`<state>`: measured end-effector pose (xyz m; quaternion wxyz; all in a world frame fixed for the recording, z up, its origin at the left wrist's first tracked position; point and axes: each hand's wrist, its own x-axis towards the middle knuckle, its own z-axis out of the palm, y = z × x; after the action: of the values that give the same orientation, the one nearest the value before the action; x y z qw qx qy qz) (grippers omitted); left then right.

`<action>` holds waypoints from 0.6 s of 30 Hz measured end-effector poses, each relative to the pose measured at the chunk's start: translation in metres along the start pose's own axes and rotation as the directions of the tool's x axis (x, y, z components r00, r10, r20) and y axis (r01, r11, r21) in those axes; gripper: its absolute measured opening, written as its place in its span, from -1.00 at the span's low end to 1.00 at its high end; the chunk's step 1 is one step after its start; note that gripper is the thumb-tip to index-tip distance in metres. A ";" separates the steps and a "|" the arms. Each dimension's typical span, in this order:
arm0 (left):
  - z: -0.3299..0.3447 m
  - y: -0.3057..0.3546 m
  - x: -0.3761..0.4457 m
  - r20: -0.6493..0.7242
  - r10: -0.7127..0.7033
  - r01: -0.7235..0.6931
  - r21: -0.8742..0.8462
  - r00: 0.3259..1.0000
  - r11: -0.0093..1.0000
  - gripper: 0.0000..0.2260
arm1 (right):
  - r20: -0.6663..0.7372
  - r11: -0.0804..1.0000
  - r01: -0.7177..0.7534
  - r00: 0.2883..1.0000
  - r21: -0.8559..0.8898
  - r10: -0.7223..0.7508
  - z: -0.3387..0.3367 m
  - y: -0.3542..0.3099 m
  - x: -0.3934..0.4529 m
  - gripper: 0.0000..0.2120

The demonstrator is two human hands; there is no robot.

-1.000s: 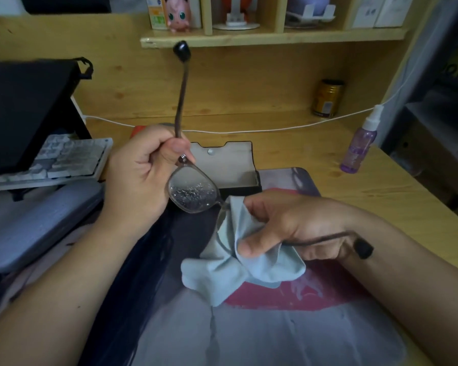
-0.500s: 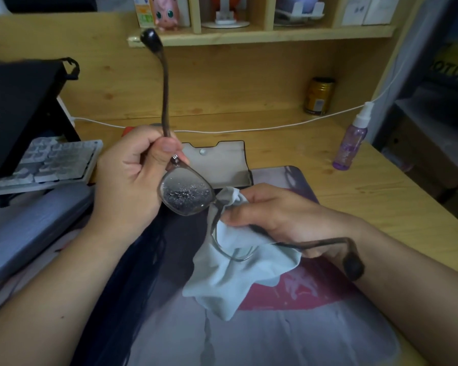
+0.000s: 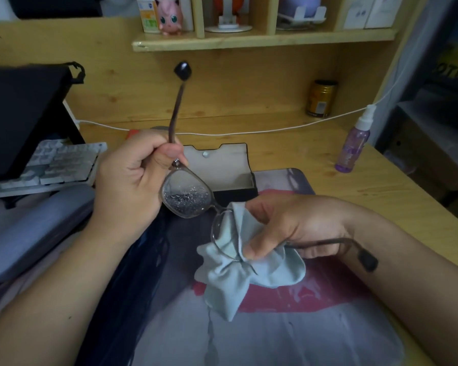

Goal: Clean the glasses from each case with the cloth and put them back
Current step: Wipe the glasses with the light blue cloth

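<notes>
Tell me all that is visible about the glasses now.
The glasses have a thin, translucent grey-brown frame with dark temple tips, both temples open. Held tilted above the desk mat. The left hand grips one temple near its hinge; that lens is covered in droplets. The right hand wraps the other lens in the pale blue cloth.

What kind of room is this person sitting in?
Most likely a home desk or study nook: a wooden desk with a keyboard, and a shelf holding a pink toy figure.

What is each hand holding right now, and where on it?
Left hand pinches the glasses at the temple hinge. Right hand presses the cloth around the other lens.
</notes>
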<state>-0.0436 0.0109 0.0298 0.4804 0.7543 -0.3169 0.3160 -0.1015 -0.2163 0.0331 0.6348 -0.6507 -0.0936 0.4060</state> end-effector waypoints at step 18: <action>0.007 0.000 0.000 -0.006 -0.073 0.072 -0.099 0.997 0.992 -0.78 | -0.261 0.970 0.242 0.937 0.006 -0.232 0.020 0.008 0.012 -0.73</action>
<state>-0.0421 0.0045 0.0273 0.5299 0.7391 -0.3020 0.2859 -0.1092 -0.1950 0.0238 0.6982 -0.6697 -0.0803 0.2401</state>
